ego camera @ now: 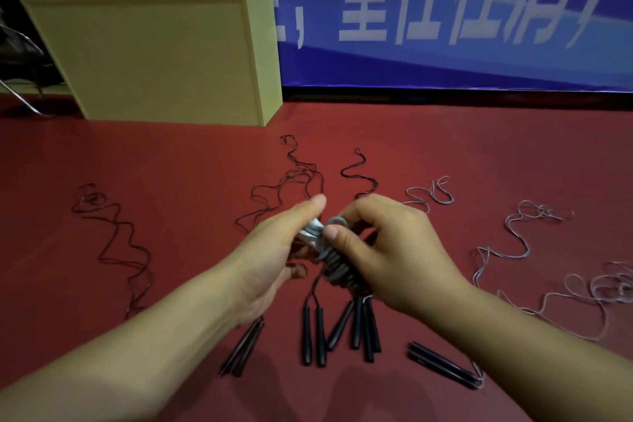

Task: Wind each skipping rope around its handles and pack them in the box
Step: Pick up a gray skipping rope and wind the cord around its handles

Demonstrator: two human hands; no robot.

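Both hands meet over the middle of the red table (479,154), holding one skipping rope bundle (334,264) between them above the surface. The left hand (274,257) curls round the pale upper end of the bundle, thumb stretched out along the top and fingers tucked beneath. The right hand (387,250) pinches a grey loop of cord (337,221) at the top of the coils between thumb and forefinger, its other fingers bent behind the bundle. Grey cord is wound in close turns down the bundle, which tilts from upper left to lower right; how its handles sit inside the coils cannot be told. Just below the hands, on the near part of the table, lie several pairs of black handles: one pair (313,336) lying side by side, a loose cluster (363,329) just right of it, a pair (243,348) partly under the left wrist, and a pair (442,365) angled off to the right. Thin dark ropes (294,178) trail away from the hands toward the far side in wavy lines, and another dark rope (116,236) wanders well to the left. Pale grey ropes (513,243) sprawl in loops on the right, reaching the right edge of the view. At the far left of the table stands a yellowish box (154,58), well apart from the hands and ropes. Behind the table hangs a blue banner (445,58) with large white characters.
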